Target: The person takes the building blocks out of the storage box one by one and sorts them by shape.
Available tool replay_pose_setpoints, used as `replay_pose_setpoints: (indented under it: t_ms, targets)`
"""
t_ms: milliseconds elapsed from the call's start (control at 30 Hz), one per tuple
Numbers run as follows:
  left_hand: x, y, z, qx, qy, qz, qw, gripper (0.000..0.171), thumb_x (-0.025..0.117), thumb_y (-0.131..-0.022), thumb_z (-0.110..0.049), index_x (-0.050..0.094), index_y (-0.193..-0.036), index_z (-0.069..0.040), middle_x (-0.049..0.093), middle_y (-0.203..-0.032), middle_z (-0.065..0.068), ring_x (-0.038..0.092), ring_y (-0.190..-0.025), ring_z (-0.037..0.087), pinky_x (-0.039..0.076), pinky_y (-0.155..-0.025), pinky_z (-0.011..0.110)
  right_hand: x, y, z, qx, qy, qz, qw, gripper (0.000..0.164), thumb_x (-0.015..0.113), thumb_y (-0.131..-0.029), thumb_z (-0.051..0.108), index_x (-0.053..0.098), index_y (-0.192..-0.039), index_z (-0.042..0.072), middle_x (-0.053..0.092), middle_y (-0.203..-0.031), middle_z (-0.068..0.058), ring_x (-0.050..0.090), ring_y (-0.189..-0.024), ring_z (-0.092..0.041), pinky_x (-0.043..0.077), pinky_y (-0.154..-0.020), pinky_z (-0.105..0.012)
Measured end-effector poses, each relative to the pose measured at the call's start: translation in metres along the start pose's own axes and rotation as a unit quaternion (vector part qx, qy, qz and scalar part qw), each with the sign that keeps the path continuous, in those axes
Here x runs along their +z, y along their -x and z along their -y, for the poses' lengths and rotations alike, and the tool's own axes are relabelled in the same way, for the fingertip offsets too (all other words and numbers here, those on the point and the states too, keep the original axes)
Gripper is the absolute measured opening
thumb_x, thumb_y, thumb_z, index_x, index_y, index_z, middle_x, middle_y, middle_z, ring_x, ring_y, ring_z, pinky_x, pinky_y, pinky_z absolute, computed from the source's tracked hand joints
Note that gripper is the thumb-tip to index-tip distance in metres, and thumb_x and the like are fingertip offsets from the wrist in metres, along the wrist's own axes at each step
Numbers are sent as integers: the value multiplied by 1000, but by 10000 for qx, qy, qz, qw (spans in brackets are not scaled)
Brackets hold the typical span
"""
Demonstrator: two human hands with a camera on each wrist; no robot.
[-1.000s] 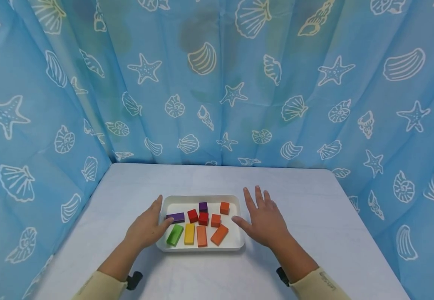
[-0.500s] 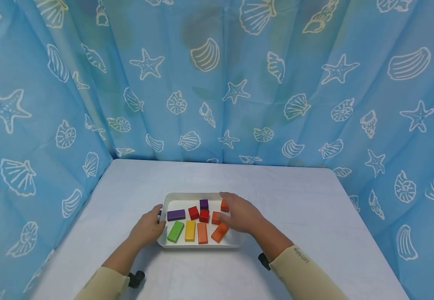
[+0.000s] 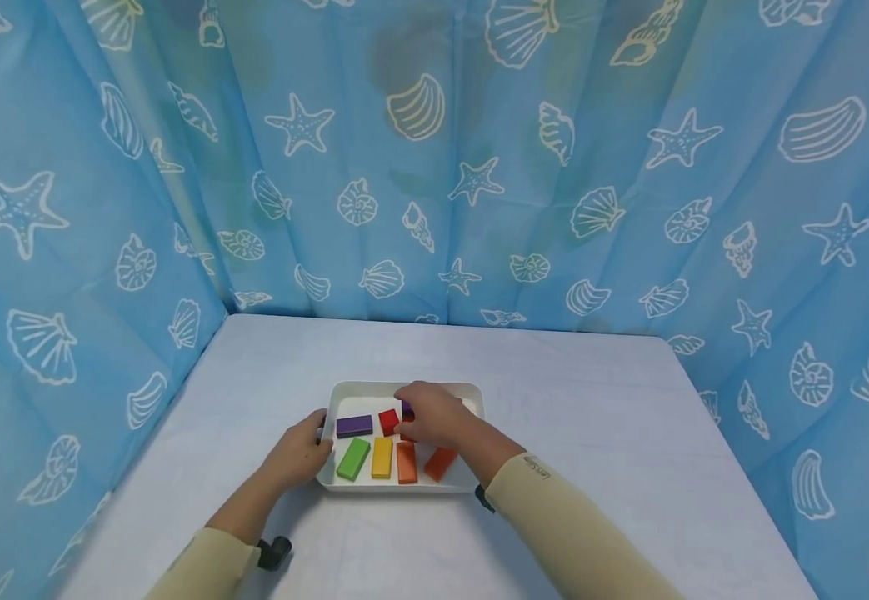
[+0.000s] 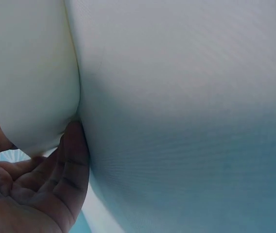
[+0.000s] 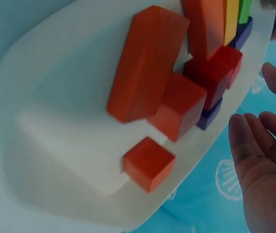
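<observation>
A white tray (image 3: 362, 393) holds wooden blocks. My left hand (image 3: 299, 452) grips its left end, fingers at the outer wall and thumb over the rim. My right hand (image 3: 437, 417) hovers above the tray's back middle, thumb and fingers apart around nothing. Beneath it in the head view lie partly hidden cubes; in the right wrist view these are a purple cube (image 5: 209, 115), a red cube (image 5: 208, 80) and two orange cubes (image 5: 149, 164). Another red cube (image 3: 388, 422) and a purple block (image 3: 354, 426) lie left of that hand.
Along the tray's front lie a green block (image 3: 353, 459), a yellow block (image 3: 382, 457) and two orange blocks (image 3: 407, 462), the right one slanted. A white cloth covers the table (image 3: 576, 417). Blue shell-print curtains (image 3: 434, 208) enclose its back and sides.
My right hand has swept left from beside the tray to above its back middle. My left hand has closed on the tray's left end, thumb drawn back from over the purple block.
</observation>
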State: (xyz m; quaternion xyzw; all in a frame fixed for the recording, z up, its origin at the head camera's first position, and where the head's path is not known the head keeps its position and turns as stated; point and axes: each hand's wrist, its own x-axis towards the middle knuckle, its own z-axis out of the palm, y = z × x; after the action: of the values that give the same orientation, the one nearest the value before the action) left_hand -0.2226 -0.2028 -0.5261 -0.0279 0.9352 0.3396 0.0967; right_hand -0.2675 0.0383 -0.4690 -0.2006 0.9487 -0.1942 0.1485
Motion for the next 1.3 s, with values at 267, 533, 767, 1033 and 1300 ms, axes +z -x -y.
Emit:
replay_pose_setpoints:
  t_ms: [267, 533, 767, 1033, 1300]
  targets:
    - [2, 0, 1, 7, -19, -52, 10000, 61, 55, -105, -11, 37, -161, 6, 51, -154, 29, 57, -133, 46, 47, -111, 63, 17, -24, 2, 77, -277, 119, 9995, 57, 88, -91, 22, 68, -144, 13, 69, -122, -1, 60, -97, -16, 60, -91, -29]
    - [1, 1, -1, -22, 27, -22, 10000, 61, 55, -105, -13, 37, -161, 5, 50, -156, 28, 57, -134, 45, 45, -112, 63, 27, -29, 1, 322, -347, 56, 9989, 50, 88, -92, 20, 72, -139, 13, 66, -114, 0, 57, -102, -17, 59, -91, -28]
    - [0, 0, 3, 59, -9, -13, 10000, 62, 56, -105, -13, 37, -161, 5, 51, -155, 28, 59, -131, 44, 47, -111, 62, 29, -29, 1, 503, -431, -11, 9978, 49, 88, -92, 21, 73, -138, 14, 65, -112, 0, 56, -105, -18, 59, -93, -32]
    - [-1, 1, 3, 103, -41, 0, 9999, 62, 56, -105, -14, 37, -161, 5, 52, -154, 28, 60, -129, 43, 48, -109, 62, 16, -22, -4, 390, -1042, -289, 9934, 51, 86, -93, 19, 70, -142, 14, 69, -118, 0, 59, -107, -19, 59, -97, -36]
    - [-3, 3, 2, 175, -16, 52, 9998, 62, 56, -106, -13, 36, -161, 7, 50, -155, 29, 60, -129, 44, 49, -108, 61, -5, -7, -24, 492, -1249, -542, 9895, 50, 85, -93, 18, 70, -141, 13, 70, -119, -3, 62, -109, -22, 62, -92, -37]
